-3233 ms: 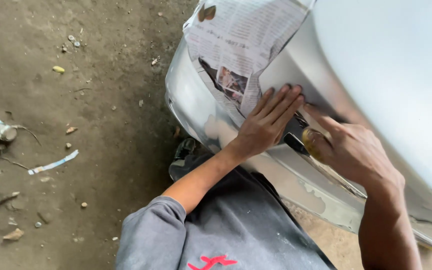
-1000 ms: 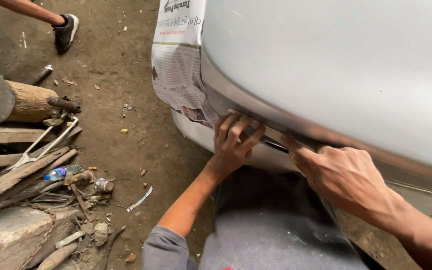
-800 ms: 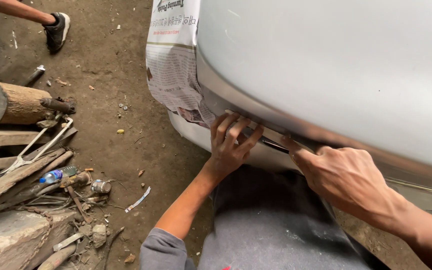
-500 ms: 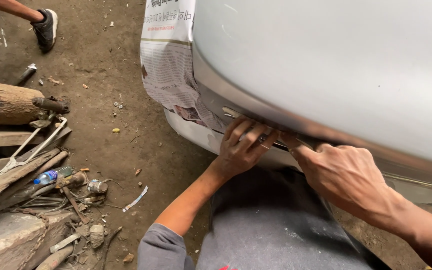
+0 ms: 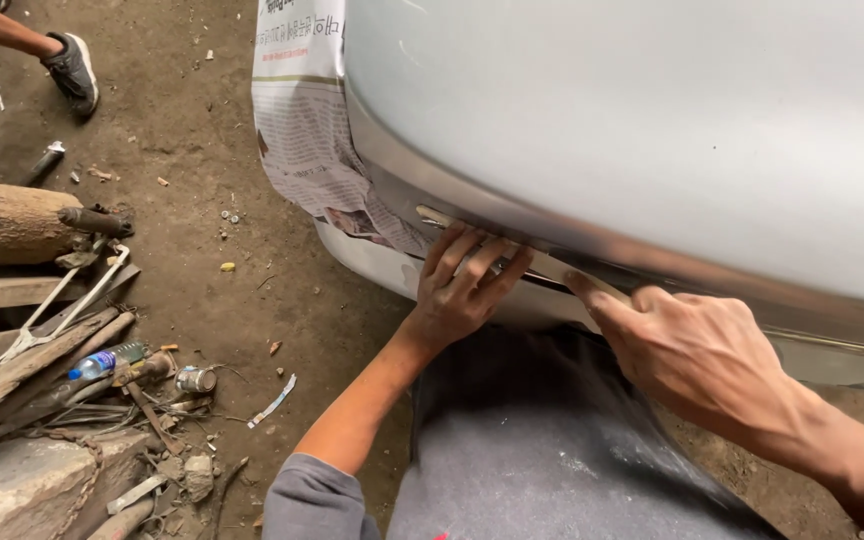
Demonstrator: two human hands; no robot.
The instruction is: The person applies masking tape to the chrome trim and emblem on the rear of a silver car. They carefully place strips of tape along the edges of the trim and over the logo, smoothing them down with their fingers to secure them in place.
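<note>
My left hand (image 5: 462, 290) lies flat, fingers spread wide, against the lower edge of the silver-grey painted car body panel (image 5: 632, 120), pressing a pale strip of masking tape (image 5: 542, 262) along the crease. My right hand (image 5: 697, 355) extends its forefinger onto the same strip, other fingers curled loosely. Taped newspaper sheet (image 5: 307, 130) covers the panel's left end, above the dirt floor (image 5: 202, 180).

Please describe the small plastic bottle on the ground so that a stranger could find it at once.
Look left of the silver car body, at the pile of wood scraps on the dirt. The bottle lies there on its side, clear with a blue cap and label, unlike the round metal can nearby.
</note>
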